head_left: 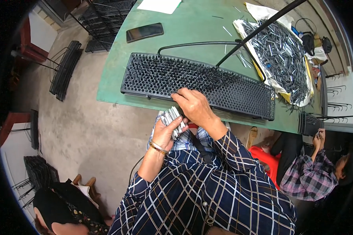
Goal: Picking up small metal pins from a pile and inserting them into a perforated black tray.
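My left hand (165, 131) is closed round a bundle of thin silvery metal rods (172, 117), held over my lap just off the table's near edge. My right hand (195, 106) bends over the front edge of a long black perforated rack (239, 96), its fingers curled together. Whatever those fingertips hold, if anything, is hidden under the hand. The rack lies along the near side of the table, full of small round holes in rows, with a bent black wire handle (200, 44) rising from its back.
A heap of small dark and silvery rods (282, 55) lies on a white sack at the table's right. A phone (145, 33) and white paper (161, 4) rest on the green table (113, 74). More black racks (64, 70) stand left. Two people sit nearby, lower left and right.
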`<state>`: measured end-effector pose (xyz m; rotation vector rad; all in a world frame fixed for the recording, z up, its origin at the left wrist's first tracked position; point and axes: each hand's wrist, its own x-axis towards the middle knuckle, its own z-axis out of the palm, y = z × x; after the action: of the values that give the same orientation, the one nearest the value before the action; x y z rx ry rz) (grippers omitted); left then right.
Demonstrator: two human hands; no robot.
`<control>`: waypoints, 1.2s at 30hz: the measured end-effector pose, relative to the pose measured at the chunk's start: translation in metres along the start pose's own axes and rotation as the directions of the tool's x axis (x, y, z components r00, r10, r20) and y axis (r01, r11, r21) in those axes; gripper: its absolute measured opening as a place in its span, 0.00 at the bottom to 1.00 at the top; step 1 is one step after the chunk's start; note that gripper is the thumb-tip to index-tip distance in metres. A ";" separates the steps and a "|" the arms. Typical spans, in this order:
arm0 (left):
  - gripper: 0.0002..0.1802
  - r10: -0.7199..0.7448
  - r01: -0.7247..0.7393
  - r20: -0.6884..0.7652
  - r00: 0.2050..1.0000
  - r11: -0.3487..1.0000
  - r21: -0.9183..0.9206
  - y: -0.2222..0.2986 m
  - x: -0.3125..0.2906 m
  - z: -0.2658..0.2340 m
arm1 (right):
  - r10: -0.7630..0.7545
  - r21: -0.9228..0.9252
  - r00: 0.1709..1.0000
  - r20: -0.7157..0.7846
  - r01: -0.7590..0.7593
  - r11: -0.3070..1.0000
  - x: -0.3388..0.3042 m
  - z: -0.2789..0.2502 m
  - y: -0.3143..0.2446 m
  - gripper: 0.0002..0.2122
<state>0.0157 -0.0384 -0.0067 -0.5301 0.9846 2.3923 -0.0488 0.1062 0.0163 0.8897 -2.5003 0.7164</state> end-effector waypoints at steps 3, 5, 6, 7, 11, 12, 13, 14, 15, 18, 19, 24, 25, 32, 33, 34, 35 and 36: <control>0.11 0.009 -0.008 0.022 1.000 1.000 -0.002 -0.001 0.001 -0.002 | -0.006 0.014 1.000 -0.006 0.007 1.000 0.004 -0.007 -0.006 0.09; 0.10 0.013 -0.013 0.017 1.000 1.000 -0.011 -0.001 0.000 -0.003 | 0.002 0.021 1.000 -0.007 -0.002 1.000 0.008 -0.010 -0.008 0.09; 0.10 0.013 -0.013 0.018 1.000 1.000 -0.011 -0.002 0.001 -0.003 | 0.057 0.055 0.998 -0.029 -0.056 0.997 0.011 -0.011 -0.007 0.09; 0.10 -0.006 0.006 0.008 1.000 1.000 -0.011 -0.003 0.001 -0.003 | 0.113 0.089 0.992 -0.049 -0.108 0.990 0.014 -0.011 -0.005 0.08; 0.09 -0.043 0.043 -0.003 0.999 0.999 -0.020 -0.003 0.000 0.001 | 0.189 0.088 0.982 0.029 -0.191 0.978 0.019 -0.008 0.001 0.08; 0.09 -0.041 0.041 -0.006 0.999 0.999 -0.021 -0.003 0.000 0.000 | 0.187 0.090 0.982 0.031 -0.189 0.978 0.020 -0.008 0.000 0.08; 0.09 -0.035 0.035 -0.004 0.999 0.999 -0.016 -0.003 0.000 -0.001 | 0.194 0.079 0.979 0.062 -0.198 0.977 0.021 -0.007 -0.001 0.08; 0.09 -0.030 0.030 0.001 1.000 0.999 -0.010 -0.002 0.000 -0.001 | 0.202 0.063 0.975 0.090 -0.208 0.976 0.021 -0.008 -0.002 0.09; 0.09 -0.030 0.030 0.002 1.000 1.000 -0.010 -0.002 0.000 -0.001 | 0.201 0.063 0.975 0.090 -0.207 0.976 0.022 -0.009 -0.003 0.09; 0.09 -0.038 0.038 -0.007 0.999 0.999 -0.016 0.001 -0.001 0.003 | 0.223 0.155 0.975 0.011 -0.222 0.963 0.020 -0.017 -0.003 0.09; 0.10 -0.024 0.024 0.002 1.000 1.000 -0.009 0.001 -0.001 0.004 | 0.282 0.232 0.957 0.063 -0.288 0.929 0.018 -0.023 -0.003 0.08; 0.11 0.012 -0.012 0.064 0.998 1.000 0.010 0.001 0.002 0.006 | 0.494 0.474 0.764 0.416 -0.646 0.599 0.001 -0.032 -0.013 0.09; 0.11 0.009 -0.011 0.070 0.998 1.000 0.029 0.002 0.001 0.011 | 0.544 0.521 0.695 0.470 -0.716 0.465 -0.004 -0.031 -0.011 0.08; 0.11 -0.006 0.006 0.017 1.000 1.000 0.005 -0.005 0.006 0.012 | 0.687 0.654 0.667 0.288 -0.661 0.367 0.002 -0.041 -0.002 0.07; 0.11 -0.016 0.015 0.010 1.000 1.000 0.020 -0.006 0.007 0.013 | 0.719 0.647 0.649 0.249 -0.663 0.375 0.006 -0.041 -0.001 0.06; 0.11 -0.025 0.024 0.002 1.000 0.999 0.035 -0.007 0.008 0.013 | 0.720 0.647 0.648 0.248 -0.664 0.375 0.008 -0.036 -0.001 0.06; 0.11 -0.025 0.025 0.003 1.000 0.999 0.038 -0.007 0.008 0.013 | 0.715 0.660 0.691 0.109 -0.589 0.468 0.010 -0.030 -0.002 0.06; 0.11 -0.028 0.027 0.018 0.999 0.999 0.041 -0.008 0.008 0.013 | 0.694 0.654 0.720 -0.031 -0.510 0.558 0.012 -0.024 -0.003 0.06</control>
<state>0.0121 -0.0216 -0.0071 -0.5020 1.0092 2.3433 -0.0516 0.1127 0.0427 -0.0193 -2.2846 1.8228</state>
